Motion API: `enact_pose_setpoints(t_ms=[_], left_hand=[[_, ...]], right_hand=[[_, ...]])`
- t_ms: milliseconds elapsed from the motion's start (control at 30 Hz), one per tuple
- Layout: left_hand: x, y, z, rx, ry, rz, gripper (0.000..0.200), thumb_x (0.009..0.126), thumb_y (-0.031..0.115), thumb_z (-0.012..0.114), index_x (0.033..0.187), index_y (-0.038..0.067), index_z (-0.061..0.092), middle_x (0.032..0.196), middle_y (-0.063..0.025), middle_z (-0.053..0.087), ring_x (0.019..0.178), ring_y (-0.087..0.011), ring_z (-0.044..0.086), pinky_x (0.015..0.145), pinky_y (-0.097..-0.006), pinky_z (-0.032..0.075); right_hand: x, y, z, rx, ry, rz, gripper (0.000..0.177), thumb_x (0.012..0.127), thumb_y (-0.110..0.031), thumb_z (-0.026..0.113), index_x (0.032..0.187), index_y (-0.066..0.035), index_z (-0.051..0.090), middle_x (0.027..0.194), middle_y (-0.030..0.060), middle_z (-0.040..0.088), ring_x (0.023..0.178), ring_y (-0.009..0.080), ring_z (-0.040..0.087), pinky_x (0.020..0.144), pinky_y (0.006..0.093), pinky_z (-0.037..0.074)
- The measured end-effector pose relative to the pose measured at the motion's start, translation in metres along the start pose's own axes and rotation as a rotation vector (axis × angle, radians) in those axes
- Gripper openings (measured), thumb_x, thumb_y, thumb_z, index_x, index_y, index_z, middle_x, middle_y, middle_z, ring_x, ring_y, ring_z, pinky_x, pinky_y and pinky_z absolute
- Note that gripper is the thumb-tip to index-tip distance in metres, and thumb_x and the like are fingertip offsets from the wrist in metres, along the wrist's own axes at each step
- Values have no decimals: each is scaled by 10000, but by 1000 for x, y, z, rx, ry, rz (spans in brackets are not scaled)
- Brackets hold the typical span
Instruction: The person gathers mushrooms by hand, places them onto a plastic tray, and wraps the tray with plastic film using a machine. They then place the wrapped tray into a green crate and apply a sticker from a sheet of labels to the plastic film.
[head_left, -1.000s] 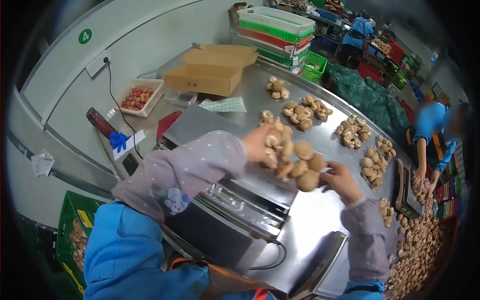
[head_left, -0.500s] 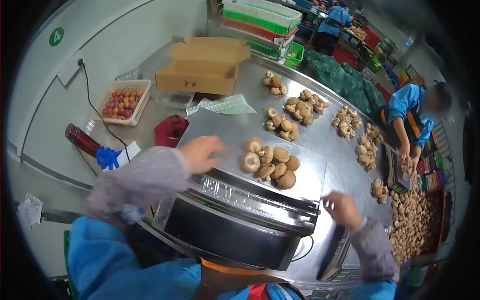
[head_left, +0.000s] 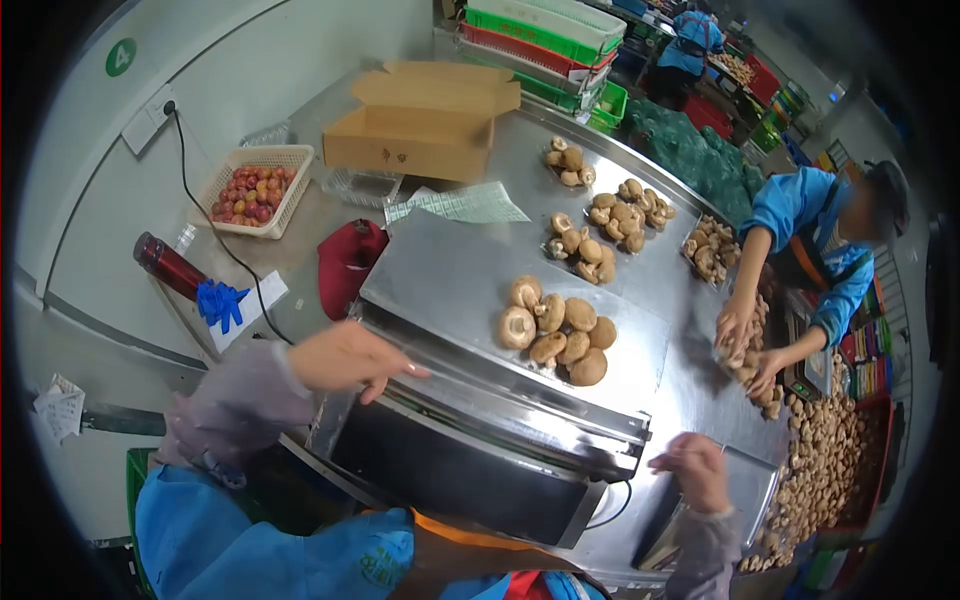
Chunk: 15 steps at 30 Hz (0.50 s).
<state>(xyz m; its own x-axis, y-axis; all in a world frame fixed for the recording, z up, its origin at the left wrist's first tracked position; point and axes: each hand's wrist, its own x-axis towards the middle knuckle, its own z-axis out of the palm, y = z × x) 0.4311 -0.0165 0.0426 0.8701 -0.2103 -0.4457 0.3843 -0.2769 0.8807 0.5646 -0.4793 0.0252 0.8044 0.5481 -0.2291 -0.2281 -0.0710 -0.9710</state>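
Shiitake mushrooms [head_left: 560, 330] lie clustered on the machine's steel plate [head_left: 450, 275], with left hand [head_left: 350, 358] flat, fingers extended and empty, at the plate's front edge, and right hand [head_left: 695, 470] blurred, grip not discernible, beside the machine.

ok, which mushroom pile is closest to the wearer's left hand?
The pile on the machine's raised steel plate, just beyond the left hand. The other piles lie farther back, on the table.

Item: shiitake mushrooms [head_left: 560, 330], one loose portion of about eight.
Appearance: brown caps, pale stems and gills.
Pose: some cap-up, some gill-side up, touching.
Location: right half of the steel plate [head_left: 440, 280].
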Motion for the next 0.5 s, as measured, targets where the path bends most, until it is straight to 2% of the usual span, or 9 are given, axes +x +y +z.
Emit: enact_pose_setpoints(t_ms=[67, 100, 133, 167, 233, 300, 367, 433, 500], left_hand=[[6, 27, -20, -340, 41, 332, 340, 941, 243, 454, 1048, -40, 611, 898, -163, 641, 774, -239, 635, 708, -331, 505], [22, 41, -23, -563, 54, 500, 336, 941, 228, 452, 1041, -56, 601, 924, -197, 635, 850, -252, 638, 765, -331, 505], [52, 56, -26, -682, 209, 502, 315, 932, 230, 463, 1035, -33, 602, 949, -195, 632, 909, -268, 622, 821, -346, 485], [90, 63, -25, -795, 365, 512, 294, 924, 231, 473, 1028, -10, 604, 974, -194, 629, 968, -285, 605, 876, -362, 464], [200, 5, -31, 433, 745, 409, 254, 907, 225, 488, 1049, 44, 595, 1041, -149, 618, 1080, -309, 546, 977, -384, 389], [258, -50, -7, 682, 632, 386, 230, 909, 217, 474, 1029, 67, 601, 1067, -129, 604, 1097, -294, 532, 972, -371, 383], [248, -63, 16, 745, 715, 645, 220, 912, 214, 460, 996, 73, 607, 1080, -119, 593, 1093, -274, 526, 938, -346, 396], [227, -43, 21, 589, 603, 468, 259, 920, 259, 454, 963, 57, 609, 1024, -133, 604, 991, -270, 562, 843, -355, 435], [212, -30, 23, 440, 490, 296, 310, 927, 304, 447, 930, 40, 611, 968, -147, 616, 888, -267, 598, 749, -364, 475]], right_hand=[[17, -35, -10, 148, -98, -380, 268, 873, -283, 585, 800, -61, 454, 862, 139, 570, 696, 284, 642, 588, 397, 552], [36, -57, -6, 262, -92, -442, 259, 890, -285, 557, 878, -42, 466, 917, 154, 575, 754, 250, 631, 678, 375, 548], [62, -57, -2, 506, 212, -406, 249, 923, -247, 506, 1009, -14, 485, 973, 161, 576, 831, 223, 607, 771, 349, 512], [119, -29, -17, 159, 202, -498, 273, 923, -214, 496, 1085, 3, 467, 988, 155, 577, 860, 219, 598, 804, 343, 490], [179, -12, 7, -726, 292, -759, 301, 899, -143, 498, 1154, 16, 493, 1006, 139, 599, 875, 237, 597, 815, 340, 464], [202, 44, 9, -1132, -2, -504, 189, 839, -126, 574, 985, -7, 559, 1173, 163, 547, 1070, 323, 527, 916, 349, 409], [201, 48, 18, -878, -86, -455, 126, 844, -125, 562, 872, -3, 540, 1061, 151, 580, 974, 316, 544, 850, 360, 428], [193, 45, 15, -796, -123, -294, 164, 887, -170, 535, 848, -11, 528, 1004, 113, 592, 919, 248, 559, 810, 355, 433], [184, 37, 20, -238, -155, 331, 254, 940, -261, 468, 883, -24, 540, 963, 68, 594, 894, 175, 550, 789, 334, 438]])
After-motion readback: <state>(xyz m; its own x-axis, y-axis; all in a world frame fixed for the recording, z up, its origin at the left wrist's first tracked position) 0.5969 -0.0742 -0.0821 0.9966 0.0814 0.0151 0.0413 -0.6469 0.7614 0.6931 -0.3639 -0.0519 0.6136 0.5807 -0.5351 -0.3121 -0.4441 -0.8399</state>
